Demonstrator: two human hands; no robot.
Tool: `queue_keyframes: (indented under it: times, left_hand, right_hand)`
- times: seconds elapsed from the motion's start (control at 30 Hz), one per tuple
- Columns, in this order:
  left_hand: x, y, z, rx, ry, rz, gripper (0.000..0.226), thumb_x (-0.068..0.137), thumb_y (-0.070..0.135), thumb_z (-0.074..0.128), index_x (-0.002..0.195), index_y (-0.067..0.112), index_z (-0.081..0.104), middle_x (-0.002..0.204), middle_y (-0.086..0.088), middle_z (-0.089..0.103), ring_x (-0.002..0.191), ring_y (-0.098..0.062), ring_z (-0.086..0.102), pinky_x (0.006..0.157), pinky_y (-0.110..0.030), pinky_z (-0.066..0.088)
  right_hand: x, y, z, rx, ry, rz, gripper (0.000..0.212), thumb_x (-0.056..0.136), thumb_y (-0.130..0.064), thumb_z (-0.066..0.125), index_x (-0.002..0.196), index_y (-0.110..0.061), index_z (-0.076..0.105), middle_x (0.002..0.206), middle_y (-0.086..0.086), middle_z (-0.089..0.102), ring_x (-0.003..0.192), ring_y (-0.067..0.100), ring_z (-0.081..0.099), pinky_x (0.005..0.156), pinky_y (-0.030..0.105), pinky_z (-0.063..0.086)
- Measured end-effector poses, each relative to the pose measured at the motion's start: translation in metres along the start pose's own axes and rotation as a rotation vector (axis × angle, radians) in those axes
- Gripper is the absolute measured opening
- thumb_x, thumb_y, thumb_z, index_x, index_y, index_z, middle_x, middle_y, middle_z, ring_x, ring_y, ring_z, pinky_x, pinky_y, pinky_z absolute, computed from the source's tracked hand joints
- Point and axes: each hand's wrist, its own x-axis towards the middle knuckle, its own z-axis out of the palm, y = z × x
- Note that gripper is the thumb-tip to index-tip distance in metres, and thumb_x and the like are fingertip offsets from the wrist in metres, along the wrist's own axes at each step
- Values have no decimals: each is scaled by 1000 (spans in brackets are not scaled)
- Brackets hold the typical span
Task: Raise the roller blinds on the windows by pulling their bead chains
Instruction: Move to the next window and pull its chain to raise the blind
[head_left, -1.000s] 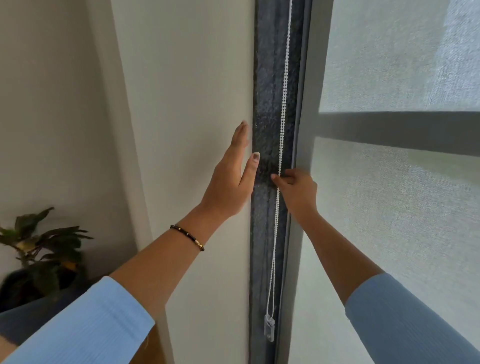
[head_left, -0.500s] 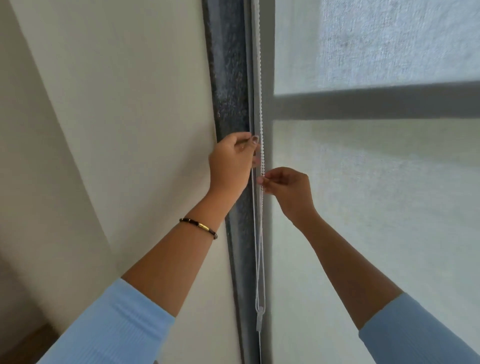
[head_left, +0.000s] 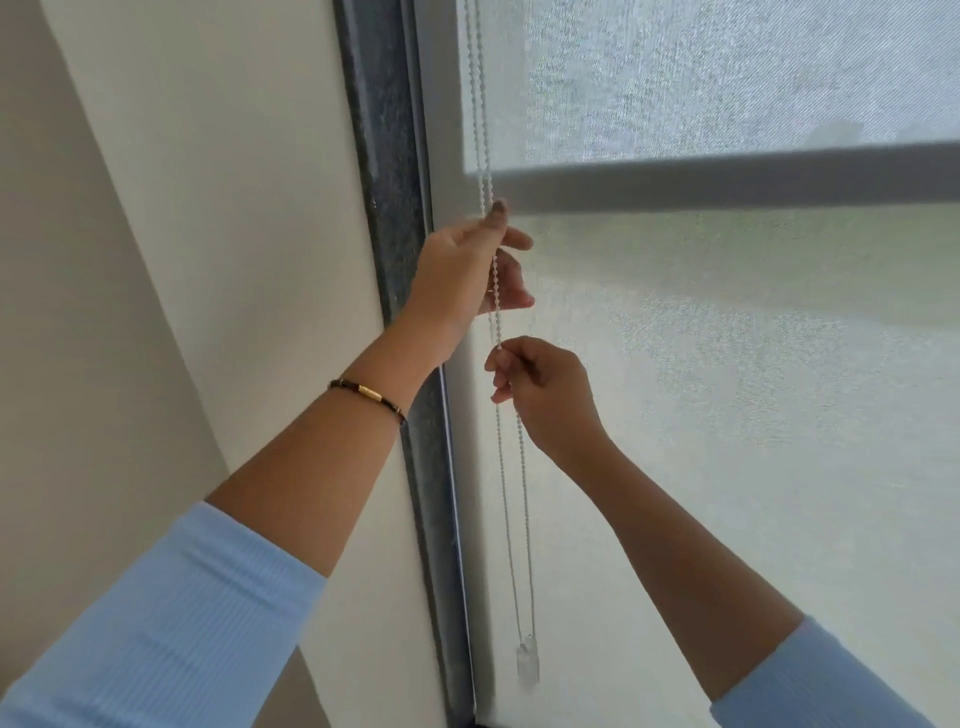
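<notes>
Two light-blue sleeves (head_left: 156, 623), near, one per arm. One beaded bracelet (head_left: 370, 393) on the left wrist. Right hand (head_left: 545, 395), lower: fingertips pinching one bead chain (head_left: 497, 322). Left hand (head_left: 462, 265), higher: thumb and forefinger nipping the same chain. Chain: white, fine-beaded, two strands hanging to one clear connector (head_left: 527, 666). One translucent grey-white roller blind (head_left: 753, 389), far, fully lowered, right of a dark speckled frame (head_left: 389, 156).

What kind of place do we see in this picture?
Probably a room indoors, home or office I cannot tell: a window covered by a roller blind, its bead chain hanging beside a dark frame, and a plain painted wall.
</notes>
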Motion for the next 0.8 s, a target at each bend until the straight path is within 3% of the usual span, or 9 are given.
queue_keyframes:
  times: [0.13, 0.23, 0.33, 0.5, 0.63, 0.73, 0.8]
  left_hand:
    - [-13, 46, 27, -110, -98, -15, 59, 104, 48, 37, 66, 9, 60, 56, -3, 50, 56, -17, 49, 61, -33, 53]
    - [-19, 83, 41, -304, -46, 46, 51, 106, 39, 38, 61, 15, 47, 56, 2, 32, 54, -13, 25, 50, -26, 29]
    - [-28, 103, 52, -287, 32, 129, 39, 103, 19, 27, 64, 24, 21, 55, 7, 19, 51, -11, 12, 43, -23, 16]
    - [-54, 111, 74, -264, 179, 169, 41, 97, 7, 22, 61, 26, 17, 52, 8, 18, 46, -12, 10, 43, -22, 12]
    - [-74, 120, 77, -365, 156, 181, 42, 99, 6, 26, 63, 24, 16, 47, 9, 21, 44, -10, 12, 42, -19, 13]
    - [-76, 124, 71, -257, 229, 241, 39, 101, 11, 31, 65, 22, 18, 50, 7, 20, 45, -14, 13, 45, -21, 16]
    - [-72, 124, 57, -84, 354, 332, 39, 100, 14, 35, 61, 19, 34, 47, 7, 31, 43, -14, 25, 47, -25, 25]
  right_hand:
    - [-45, -11, -11, -38, -26, -54, 29, 100, -5, 47, 76, -13, 62, 61, -2, 55, 57, 8, 52, 55, 7, 39]
    - [-70, -13, -28, -53, -52, -96, 28, 100, -1, 46, 77, -11, 60, 59, -5, 51, 49, 1, 47, 51, 7, 34]
    - [-83, -16, -48, -71, -43, -136, 28, 99, 0, 46, 79, -11, 61, 59, -12, 50, 52, 0, 50, 54, 7, 36]
    - [-103, -25, -64, -48, -90, -149, 27, 98, 0, 45, 78, -10, 61, 60, -12, 49, 57, 5, 46, 60, 13, 39]
    - [-118, -36, -66, -4, -116, -135, 25, 98, -4, 45, 78, -8, 59, 58, -12, 49, 56, 12, 46, 59, 19, 40]
    - [-120, -51, -66, 40, -175, -103, 30, 98, 0, 43, 75, -12, 58, 59, 0, 52, 53, 19, 51, 58, 19, 46]
    - [-119, -61, -65, 69, -219, -86, 33, 99, 0, 43, 73, -14, 57, 61, 7, 52, 51, 19, 49, 55, 22, 46]
